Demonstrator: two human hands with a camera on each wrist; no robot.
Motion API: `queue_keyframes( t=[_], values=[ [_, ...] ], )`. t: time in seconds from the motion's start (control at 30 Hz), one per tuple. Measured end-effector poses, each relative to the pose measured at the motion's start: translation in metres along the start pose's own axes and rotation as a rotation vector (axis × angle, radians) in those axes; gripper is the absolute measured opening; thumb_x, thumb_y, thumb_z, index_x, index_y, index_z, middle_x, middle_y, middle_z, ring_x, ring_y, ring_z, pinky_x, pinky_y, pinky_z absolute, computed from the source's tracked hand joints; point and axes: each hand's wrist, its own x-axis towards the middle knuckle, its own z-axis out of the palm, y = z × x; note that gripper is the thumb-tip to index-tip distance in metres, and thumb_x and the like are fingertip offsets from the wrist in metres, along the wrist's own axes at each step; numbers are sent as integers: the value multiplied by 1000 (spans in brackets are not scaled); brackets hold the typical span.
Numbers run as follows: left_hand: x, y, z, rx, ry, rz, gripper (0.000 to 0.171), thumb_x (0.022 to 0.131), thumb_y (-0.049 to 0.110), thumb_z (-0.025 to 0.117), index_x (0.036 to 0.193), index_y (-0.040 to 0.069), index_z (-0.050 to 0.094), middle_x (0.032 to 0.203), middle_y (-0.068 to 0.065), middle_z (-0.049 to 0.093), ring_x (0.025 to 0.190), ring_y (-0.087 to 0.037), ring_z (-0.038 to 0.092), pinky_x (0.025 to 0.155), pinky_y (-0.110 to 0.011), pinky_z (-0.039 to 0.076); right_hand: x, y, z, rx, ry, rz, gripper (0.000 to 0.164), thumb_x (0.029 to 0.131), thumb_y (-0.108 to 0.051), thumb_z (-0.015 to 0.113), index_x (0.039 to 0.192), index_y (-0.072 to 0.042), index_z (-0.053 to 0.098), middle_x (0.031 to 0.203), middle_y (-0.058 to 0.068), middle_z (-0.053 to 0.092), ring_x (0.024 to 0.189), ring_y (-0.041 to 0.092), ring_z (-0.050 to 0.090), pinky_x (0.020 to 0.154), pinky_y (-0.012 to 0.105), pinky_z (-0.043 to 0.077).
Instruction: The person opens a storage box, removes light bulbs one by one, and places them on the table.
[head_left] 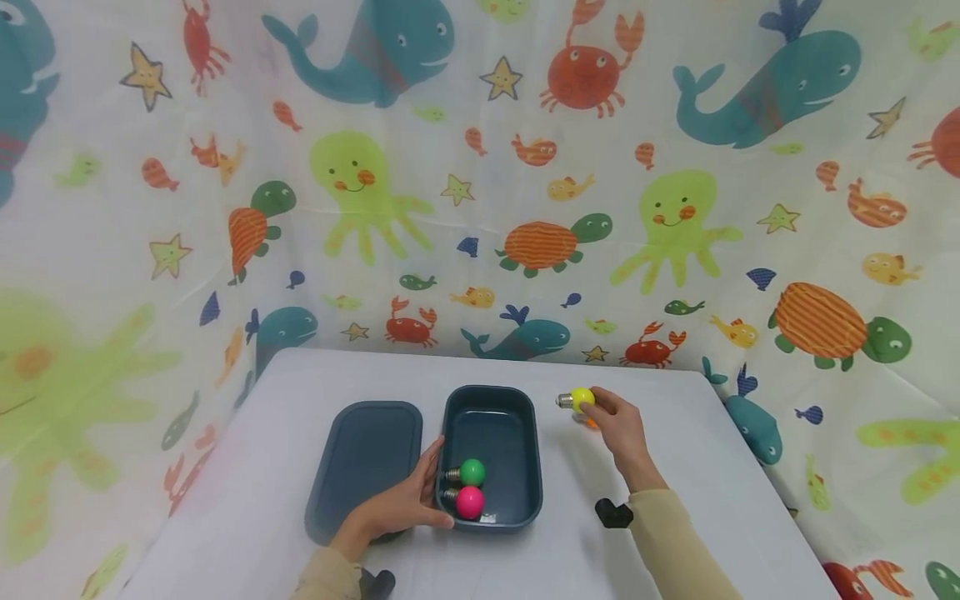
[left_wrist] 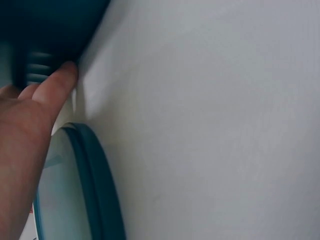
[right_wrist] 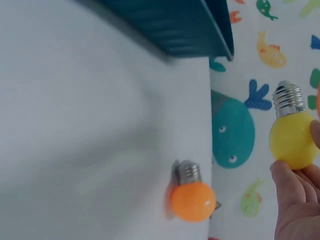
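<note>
My right hand (head_left: 622,429) pinches a yellow light bulb (head_left: 582,399) above the table, its silver screw base pointing left. Below it an orange light bulb (right_wrist: 193,201) lies on the table, mostly covered by the hand in the head view. With fairly straight fingers, my left hand (head_left: 405,500) rests against the left side of a dark blue box (head_left: 538,467), the thumb near its front corner. Inside the box, at the front left, lie a green light bulb (head_left: 472,472) and a pink light bulb (head_left: 470,502), bases to the left.
Left of the box, a dark blue lid (head_left: 367,450) lies on the white table (head_left: 232,500), partly behind my left hand and forearm. A curtain (head_left: 465,225) printed with sea animals hangs around the table's back and sides.
</note>
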Motion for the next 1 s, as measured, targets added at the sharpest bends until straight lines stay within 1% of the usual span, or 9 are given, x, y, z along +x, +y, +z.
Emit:
queue_keyframes(
  t=[0.17, 0.37, 0.63, 0.77, 1.0],
  values=[
    [-1, -1, -2, -10, 3, 0, 123, 78, 15, 83, 156, 25, -12, 163, -17, -5, 147, -40, 9, 113, -54, 25, 1, 12, -6, -26, 11, 34, 58, 96, -26, 64, 145, -4, 44, 146, 19, 46, 133, 32, 44, 111, 47, 36],
    [0, -4, -2, -8, 5, 0, 122, 78, 15, 83, 156, 26, -11, 163, -16, -5, 148, -39, 10, 113, -53, 27, 0, 30, -14, -73, 34, 74, 58, 97, -26, 61, 146, -1, 42, 148, 21, 43, 135, 35, 40, 111, 49, 35],
    [0, -3, -2, -3, 4, 1, 122, 79, 15, 83, 156, 26, -11, 163, -17, -5, 147, -39, 11, 113, -53, 27, 0, 49, -20, -63, 45, 147, 60, 97, -26, 60, 146, 1, 39, 147, 24, 41, 133, 37, 41, 110, 51, 36],
    [0, -3, -1, -2, 1, -1, 121, 80, 15, 82, 156, 26, -12, 163, -16, -5, 148, -39, 10, 113, -52, 26, -1, 58, -21, -78, 45, 166, 58, 97, -25, 61, 144, 2, 41, 145, 26, 42, 132, 39, 41, 109, 52, 36],
    [0, -2, 0, -19, -11, 17, 121, 80, 14, 82, 156, 22, -12, 163, -18, -5, 147, -40, 9, 113, -53, 25, -3, 69, -19, -123, 61, 181, 57, 96, -24, 61, 142, 4, 43, 141, 28, 46, 130, 42, 42, 108, 53, 36]
  ],
)
